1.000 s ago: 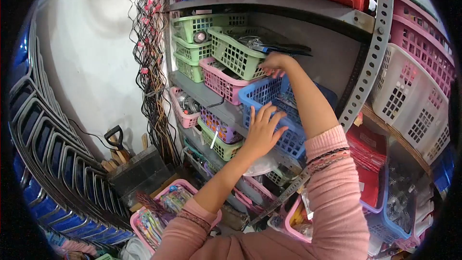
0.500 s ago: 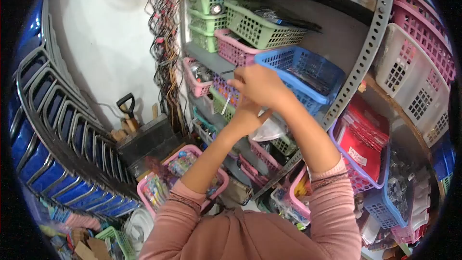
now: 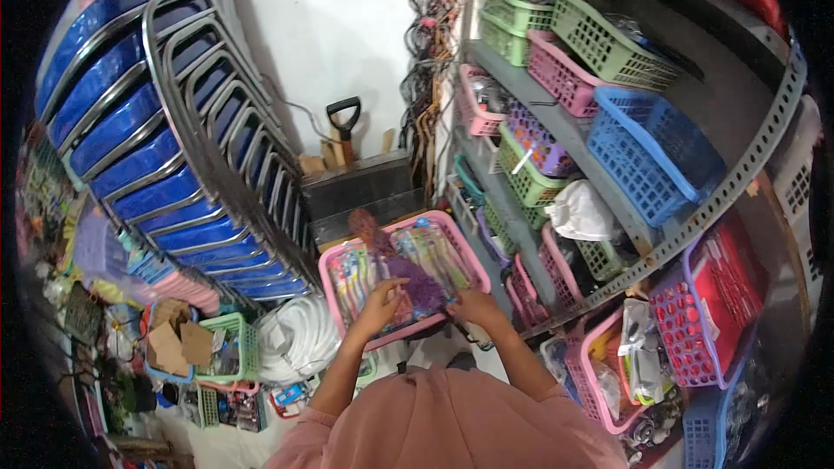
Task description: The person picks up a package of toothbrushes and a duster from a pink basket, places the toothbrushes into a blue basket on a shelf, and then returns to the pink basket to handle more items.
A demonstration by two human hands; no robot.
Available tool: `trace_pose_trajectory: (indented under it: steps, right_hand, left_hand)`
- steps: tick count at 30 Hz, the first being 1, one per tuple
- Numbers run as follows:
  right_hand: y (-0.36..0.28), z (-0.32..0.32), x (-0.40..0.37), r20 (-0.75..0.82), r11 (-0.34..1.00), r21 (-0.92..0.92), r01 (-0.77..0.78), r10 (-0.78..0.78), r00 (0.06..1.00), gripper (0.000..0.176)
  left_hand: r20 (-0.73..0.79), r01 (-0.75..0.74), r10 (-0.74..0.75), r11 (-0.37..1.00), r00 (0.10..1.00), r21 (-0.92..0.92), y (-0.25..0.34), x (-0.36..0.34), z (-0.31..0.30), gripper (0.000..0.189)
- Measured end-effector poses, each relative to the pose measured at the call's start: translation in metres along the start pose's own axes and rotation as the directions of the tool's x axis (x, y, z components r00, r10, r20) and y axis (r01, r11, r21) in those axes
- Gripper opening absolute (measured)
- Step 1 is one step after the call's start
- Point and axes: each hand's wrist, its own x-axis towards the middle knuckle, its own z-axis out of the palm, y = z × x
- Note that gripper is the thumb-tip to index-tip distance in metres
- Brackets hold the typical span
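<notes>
A pink basket [image 3: 479, 266] in front of me holds packaged, colorful slim items [image 3: 434, 259] on both sides. Between them lies something purple and fluffy [image 3: 415, 283], with a reddish-brown tufted end [image 3: 367, 230] toward the back. My left hand [image 3: 380, 307] is over the basket's front left part beside the purple thing, fingers apart and holding nothing visible. At the basket's front right, my right hand [image 3: 475, 307] has its fingers bent close to the purple thing's edge; whether they grip anything is too small to tell.
Stacked blue chairs [image 3: 148, 148] stand at the left. A metal shelf [image 3: 556, 122] with green, pink and blue baskets [image 3: 647, 152] rises on the right. White coiled hose [image 3: 300, 339] lies left of the pink basket. A black-handled tool [image 3: 344, 122] leans by the wall.
Both hands have come down from the shelf baskets to the pink basket. The view has turned left and downward, and the white bag near my hands is now seen uncovered on the shelf.
</notes>
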Motion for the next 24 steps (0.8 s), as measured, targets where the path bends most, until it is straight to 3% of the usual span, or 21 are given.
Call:
trace_pose_trajectory:
  steps: [2, 4, 6, 8, 9, 11, 13, 14, 16, 17, 19, 20, 22, 24]
  right_hand:
    - [-0.005, 0.010, -0.008, 0.087, 0.999, -0.030, -0.012, 0.015, 0.996, 0.048]
    - [-0.002, 0.027, -0.011, 0.166, 0.997, -0.069, -0.027, 0.038, 0.985, 0.051]
    - [-0.001, 0.043, -0.013, -0.019, 0.966, 0.257, -0.020, 0.025, 1.000, 0.054]
    - [-0.005, 0.045, -0.016, 0.084, 0.931, 0.353, -0.095, 0.070, 0.994, 0.056]
    - [-0.008, 0.045, -0.017, 0.083, 0.901, 0.410, -0.142, 0.118, 0.990, 0.052]
    - [-0.004, 0.056, -0.011, 0.088, 0.866, 0.465, -0.183, 0.161, 0.983, 0.048]
    - [0.016, 0.081, 0.003, -0.283, 0.907, 0.402, 0.125, -0.007, 0.959, 0.041]
    - [0.020, 0.086, 0.005, -0.280, 0.908, 0.401, 0.125, -0.009, 0.960, 0.041]
    - [0.012, 0.073, -0.003, -0.460, 0.829, 0.464, 0.312, -0.075, 0.885, 0.031]
    - [0.009, 0.066, -0.009, -0.460, 0.831, 0.462, 0.309, -0.074, 0.885, 0.031]
    - [0.000, 0.048, -0.023, -0.099, 0.550, 0.835, 0.023, 0.109, 0.989, 0.022]
    - [-0.006, 0.038, -0.032, -0.105, 0.551, 0.834, 0.025, 0.114, 0.988, 0.022]
    - [-0.018, 0.020, -0.051, -0.137, 0.400, 0.914, 0.069, 0.143, 0.980, 0.013]
    - [0.000, 0.025, -0.046, -0.203, 0.378, 0.915, 0.144, 0.121, 0.972, 0.011]
  left_hand:
    - [-0.051, 0.050, -0.050, 0.999, 0.997, 0.000, -0.010, -0.023, -0.013, 0.030]
    - [-0.250, 0.044, -0.030, 0.998, 0.968, 0.052, -0.031, -0.034, -0.019, 0.031]
    - [-0.332, 0.069, -0.044, 0.995, 0.942, 0.065, -0.045, -0.042, -0.023, 0.031]
    - [-0.425, 0.295, -0.216, 0.947, 0.879, 0.130, -0.057, -0.048, -0.024, 0.033]
    - [-0.468, 0.253, -0.107, 0.931, 0.877, 0.262, -0.085, -0.051, -0.021, 0.039]
    - [-0.466, 0.329, -0.187, 0.912, 0.865, 0.245, -0.109, -0.056, -0.015, 0.043]
    - [-0.422, 0.485, -0.377, 0.856, 0.824, 0.181, -0.117, -0.057, -0.012, 0.056]
    - [-0.423, 0.487, -0.379, 0.855, 0.823, 0.179, -0.121, -0.055, -0.012, 0.056]
    - [-0.406, 0.525, -0.429, 0.836, 0.807, 0.159, -0.134, -0.051, -0.008, 0.060]
    - [-0.404, 0.524, -0.430, 0.837, 0.807, 0.156, -0.136, -0.050, -0.008, 0.060]
    - [-0.325, 0.550, -0.504, 0.832, 0.801, 0.066, -0.127, -0.042, -0.013, 0.065]
    - [-0.320, 0.545, -0.499, 0.836, 0.805, 0.067, -0.122, -0.037, -0.015, 0.065]
    - [-0.305, 0.533, -0.479, 0.837, 0.823, 0.123, -0.116, -0.031, -0.014, 0.068]
    - [-0.304, 0.531, -0.475, 0.837, 0.826, 0.136, -0.109, -0.023, -0.011, 0.066]
